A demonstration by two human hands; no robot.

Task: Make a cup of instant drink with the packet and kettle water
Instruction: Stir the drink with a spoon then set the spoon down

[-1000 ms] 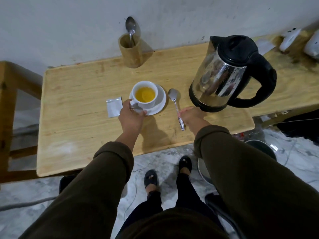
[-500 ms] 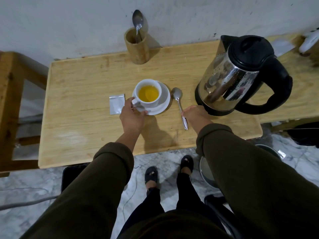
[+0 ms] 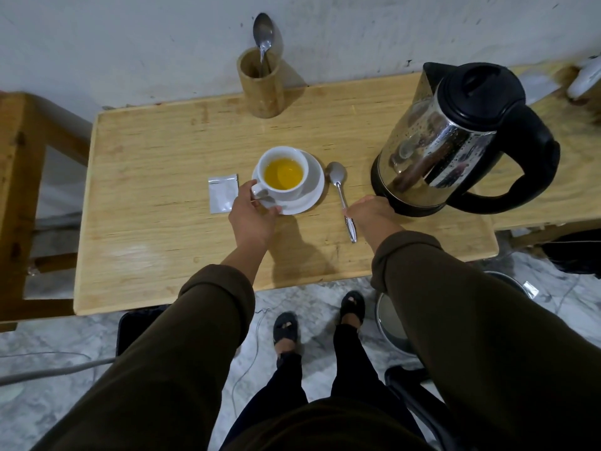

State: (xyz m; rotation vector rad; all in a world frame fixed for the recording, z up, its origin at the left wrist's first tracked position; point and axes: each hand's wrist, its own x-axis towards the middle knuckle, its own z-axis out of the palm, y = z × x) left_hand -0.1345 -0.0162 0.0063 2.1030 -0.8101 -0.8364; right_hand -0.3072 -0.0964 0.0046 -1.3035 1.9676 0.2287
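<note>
Cup (image 3: 283, 173) sits on saucer (image 3: 310, 190) mid-table (image 3: 156, 222); packet (image 3: 223, 197) left, spoon (image 3: 341, 196) right, kettle (image 3: 455, 138) toward the right edge.

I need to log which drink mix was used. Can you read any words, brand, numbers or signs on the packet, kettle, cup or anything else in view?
None can be read.
Packet: plain silver face, no print visible.
Kettle: only reflections and droplets on the steel; no label shows.
Cup and saucer: plain white.
Bamboo holder: unmarked.
</note>
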